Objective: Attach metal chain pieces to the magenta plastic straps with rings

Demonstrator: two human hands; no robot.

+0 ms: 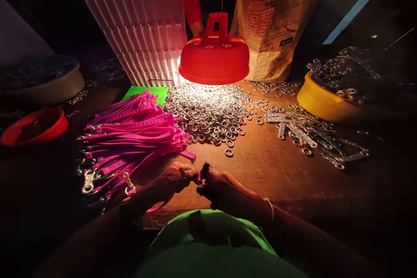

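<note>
My left hand (pixel 177 178) is closed around a pink strap (pixel 199 178), whose short end shows between my two hands. Part of a pink strap curves below the left wrist, but I cannot tell if it is the same one. The fingers of my right hand (pixel 218 184) pinch at that pink end from the other side; their tips are dark and partly hidden. Left of my hands lies a heap of pink straps (pixel 130 134), many with silver metal links at their near ends. Beyond my hands spreads a pile of silver rings (pixel 208 113), with one loose ring (pixel 228 152) closest to me.
A red lamp (pixel 214 58) hangs low over the rings. Behind stand a ribbed white panel (pixel 140 21) and a printed sack (pixel 267 26). At right are metal link strips (pixel 302 132) and a yellow tub (pixel 322 100); a red bowl (pixel 61 126) sits left. Another person's arm (pixel 193 0) shows behind.
</note>
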